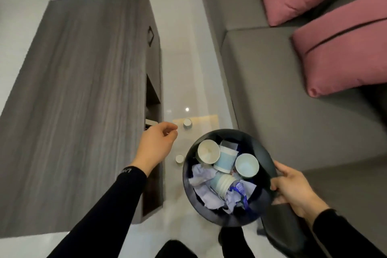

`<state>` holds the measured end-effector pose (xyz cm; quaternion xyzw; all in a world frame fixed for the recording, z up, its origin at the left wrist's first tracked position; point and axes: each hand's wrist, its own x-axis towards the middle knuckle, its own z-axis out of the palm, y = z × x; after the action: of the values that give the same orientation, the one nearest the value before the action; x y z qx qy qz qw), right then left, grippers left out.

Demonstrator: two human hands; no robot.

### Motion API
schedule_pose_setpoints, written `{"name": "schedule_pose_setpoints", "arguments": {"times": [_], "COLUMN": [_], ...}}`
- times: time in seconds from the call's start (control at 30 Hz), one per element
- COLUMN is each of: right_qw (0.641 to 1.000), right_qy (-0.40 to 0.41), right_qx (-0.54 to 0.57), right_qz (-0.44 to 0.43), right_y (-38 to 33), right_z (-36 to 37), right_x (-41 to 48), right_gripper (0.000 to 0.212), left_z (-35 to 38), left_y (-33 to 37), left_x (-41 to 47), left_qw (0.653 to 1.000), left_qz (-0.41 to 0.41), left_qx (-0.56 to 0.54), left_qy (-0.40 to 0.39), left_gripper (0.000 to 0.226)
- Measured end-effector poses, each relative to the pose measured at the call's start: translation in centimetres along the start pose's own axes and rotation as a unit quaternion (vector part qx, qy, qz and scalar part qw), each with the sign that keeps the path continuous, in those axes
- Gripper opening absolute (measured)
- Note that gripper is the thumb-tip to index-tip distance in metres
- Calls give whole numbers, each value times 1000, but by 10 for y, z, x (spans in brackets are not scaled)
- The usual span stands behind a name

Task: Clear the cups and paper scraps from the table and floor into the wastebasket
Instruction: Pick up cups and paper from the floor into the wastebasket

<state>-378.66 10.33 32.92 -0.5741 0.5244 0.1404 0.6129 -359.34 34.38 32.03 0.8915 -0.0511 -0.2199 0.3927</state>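
A round black wastebasket (264, 154) hangs above the floor between the table and the sofa. My right hand (293, 186) grips its right rim. Inside lie several paper cups (209, 151) and crumpled white and blue paper scraps (202, 176). My left hand (157, 143) hovers to the left of the basket, by the table's edge, fingers loosely curled with nothing in them. The dark wood-grain table (79, 100) fills the left of the view and its top shows no cups or scraps.
A grey sofa (282, 90) with two pink cushions (335, 48) runs along the right. Two small round white objects (187, 122) sit on the glossy light floor (188, 58) in the aisle. My dark-clad legs show at the bottom edge.
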Motion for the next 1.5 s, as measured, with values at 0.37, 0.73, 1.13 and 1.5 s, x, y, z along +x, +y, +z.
{"name": "schedule_pose_setpoints", "arguments": {"times": [0.37,0.73,1.13,1.5], "right_qw": [995,988,992,972], "right_qy": [-2,12,99,113], "right_qx": [70,106,-72,-187], "right_qz": [73,114,26,-90], "right_y": [69,127,103,29], "right_z": [69,114,141,144], "right_x": [275,396,375,351], "right_gripper": [81,77,44,35], "left_z": [164,296,223,235], "left_y": [-203,-350,-274,-181], "left_x": [158,246,234,199], "left_qw": [975,929,962,990], "left_qz": [-200,-146,-59,98], "left_qx": [89,277,-44,53], "left_qy": [-26,-195,263,-91], "left_gripper": [38,62,54,57]}}
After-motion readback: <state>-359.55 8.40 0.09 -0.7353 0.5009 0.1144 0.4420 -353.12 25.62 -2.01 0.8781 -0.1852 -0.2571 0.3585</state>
